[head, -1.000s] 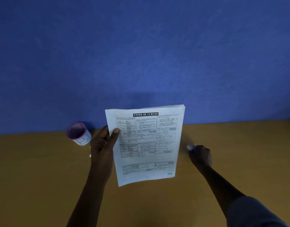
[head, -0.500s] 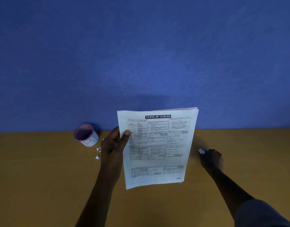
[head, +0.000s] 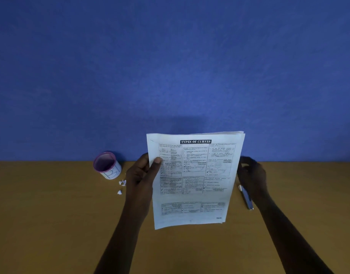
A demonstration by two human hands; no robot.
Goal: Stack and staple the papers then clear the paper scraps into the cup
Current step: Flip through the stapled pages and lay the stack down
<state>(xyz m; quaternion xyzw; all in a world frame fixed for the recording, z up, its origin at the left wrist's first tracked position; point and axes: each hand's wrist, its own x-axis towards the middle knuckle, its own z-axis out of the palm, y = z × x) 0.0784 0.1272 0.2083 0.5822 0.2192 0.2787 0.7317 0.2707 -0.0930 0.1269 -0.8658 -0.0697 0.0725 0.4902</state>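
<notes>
1. The left hand (head: 142, 175) pinches the stacked papers (head: 192, 180) upright by their left edge.
2. The right hand (head: 251, 175), loosely curled and empty, hovers above the stapler (head: 246, 196) on the desk (head: 51, 224).
3. Square the edges before stapling.
4. Scraps (head: 121, 186) lie just near of the cup (head: 107, 165), far left.

Dim, cool-toned scene. Blue wall (head: 170, 66) brightest above paper stack (head: 192, 180), falling off to dark corners: vignette. Soft shadow on wall just above stack's top edge. Stack is brightest surface; heading legible, small print below it smeared. Hand (head: 251, 180) right of stack motion-blurred, nearly black, detail lost. Hand (head: 140, 175) left of stack sharper. Table (head: 51, 224) muddy, no glare.
</notes>
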